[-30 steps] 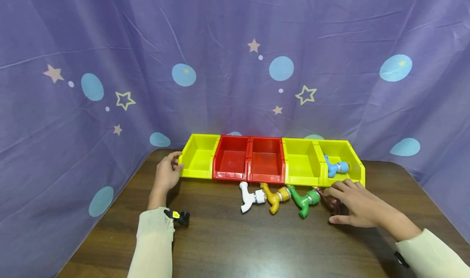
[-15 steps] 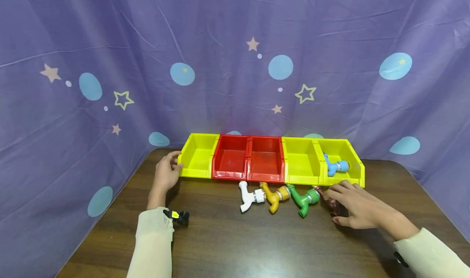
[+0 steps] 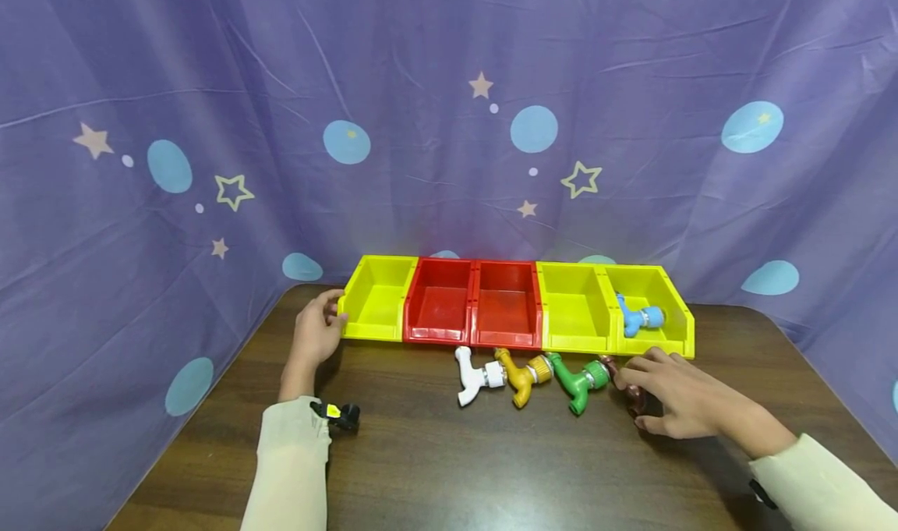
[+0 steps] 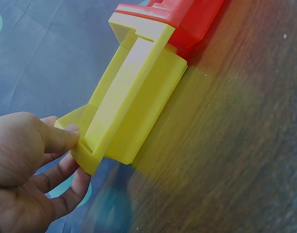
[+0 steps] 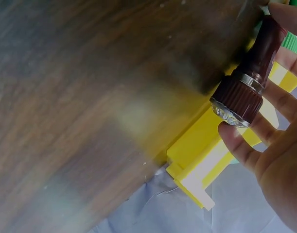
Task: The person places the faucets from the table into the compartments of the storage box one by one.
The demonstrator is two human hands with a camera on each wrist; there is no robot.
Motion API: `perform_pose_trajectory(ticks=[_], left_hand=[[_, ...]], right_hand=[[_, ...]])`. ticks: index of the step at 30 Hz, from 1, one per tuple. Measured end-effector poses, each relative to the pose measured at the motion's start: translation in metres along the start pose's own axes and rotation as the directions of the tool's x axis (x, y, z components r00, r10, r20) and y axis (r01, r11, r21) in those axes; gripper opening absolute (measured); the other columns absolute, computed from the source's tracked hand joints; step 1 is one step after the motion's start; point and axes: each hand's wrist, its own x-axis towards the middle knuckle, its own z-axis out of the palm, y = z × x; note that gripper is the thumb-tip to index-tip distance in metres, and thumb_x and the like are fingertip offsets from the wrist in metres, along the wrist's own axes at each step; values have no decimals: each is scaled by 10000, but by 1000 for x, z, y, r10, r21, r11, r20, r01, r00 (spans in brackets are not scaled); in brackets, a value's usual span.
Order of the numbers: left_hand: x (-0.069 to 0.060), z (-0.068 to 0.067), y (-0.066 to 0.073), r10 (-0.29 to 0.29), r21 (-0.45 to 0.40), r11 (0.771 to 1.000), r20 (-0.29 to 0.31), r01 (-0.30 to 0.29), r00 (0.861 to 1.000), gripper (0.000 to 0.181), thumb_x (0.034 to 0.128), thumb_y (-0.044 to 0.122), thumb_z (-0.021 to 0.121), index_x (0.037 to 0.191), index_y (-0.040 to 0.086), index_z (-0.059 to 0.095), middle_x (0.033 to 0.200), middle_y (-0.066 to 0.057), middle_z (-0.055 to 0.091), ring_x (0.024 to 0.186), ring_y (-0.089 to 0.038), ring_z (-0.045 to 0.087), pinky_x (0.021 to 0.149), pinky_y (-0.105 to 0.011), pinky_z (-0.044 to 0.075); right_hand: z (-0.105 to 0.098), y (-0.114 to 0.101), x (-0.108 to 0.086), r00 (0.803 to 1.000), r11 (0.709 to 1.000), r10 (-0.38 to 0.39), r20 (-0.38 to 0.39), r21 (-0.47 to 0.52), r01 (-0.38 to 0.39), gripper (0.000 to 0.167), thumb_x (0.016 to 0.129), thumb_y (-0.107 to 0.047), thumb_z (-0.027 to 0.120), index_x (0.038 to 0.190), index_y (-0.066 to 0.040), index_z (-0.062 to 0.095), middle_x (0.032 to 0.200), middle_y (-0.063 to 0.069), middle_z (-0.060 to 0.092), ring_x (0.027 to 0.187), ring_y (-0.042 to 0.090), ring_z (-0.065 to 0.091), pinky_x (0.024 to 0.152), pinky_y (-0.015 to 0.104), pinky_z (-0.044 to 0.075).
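Note:
My left hand (image 3: 316, 334) pinches the left side wall of the leftmost yellow bin (image 3: 373, 331); in the left wrist view the thumb lies on one face of the bin's edge and fingers on the other. My right hand (image 3: 684, 394) holds a dark brown tap (image 5: 243, 85) on the table, thumb at one end and fingers along its far side. The hand partly covers this tap in the head view. Left of it lie a green tap (image 3: 578, 384), a yellow-orange tap (image 3: 521, 378) and a white tap (image 3: 474, 378), in a row before the bins.
Two red bins (image 3: 438, 334) (image 3: 507, 338) stand mid-row, with a yellow bin (image 3: 577, 343) to their right. The rightmost yellow bin (image 3: 682, 313) has a blue tap (image 3: 640, 317) inside. Behind the wooden table (image 3: 449, 461) hangs a purple curtain (image 3: 421, 86).
The right hand's thumb has drawn in slightly closer to the brown tap. The left hand keeps its place on the bin; the head view has shifted very slightly.

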Motion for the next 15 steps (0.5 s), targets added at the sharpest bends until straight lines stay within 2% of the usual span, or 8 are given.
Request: perform_pose_trajectory(ticks=[4, 15], left_hand=[[0, 0, 0, 1, 3, 1000, -2, -1, 1000, 459, 986, 11, 642, 1433, 28, 543, 1137, -193, 604, 973, -309, 581, 836, -407, 488], [0, 0, 0, 10, -3, 1000, -8, -10, 1000, 455, 980, 6, 639, 1425, 26, 548, 1143, -207, 611, 975, -325, 599, 844, -415, 498]], right_hand=[[0, -1, 0, 1000, 1000, 7, 6, 1, -7, 440, 704, -319, 848, 1076, -343, 613, 962, -191, 494, 947, 118, 427, 727, 354, 350], [-2, -6, -4, 996, 998, 59, 68, 0, -59, 436, 712, -348, 832, 1092, -367, 620, 988, -164, 490, 925, 143, 390, 713, 362, 301]])
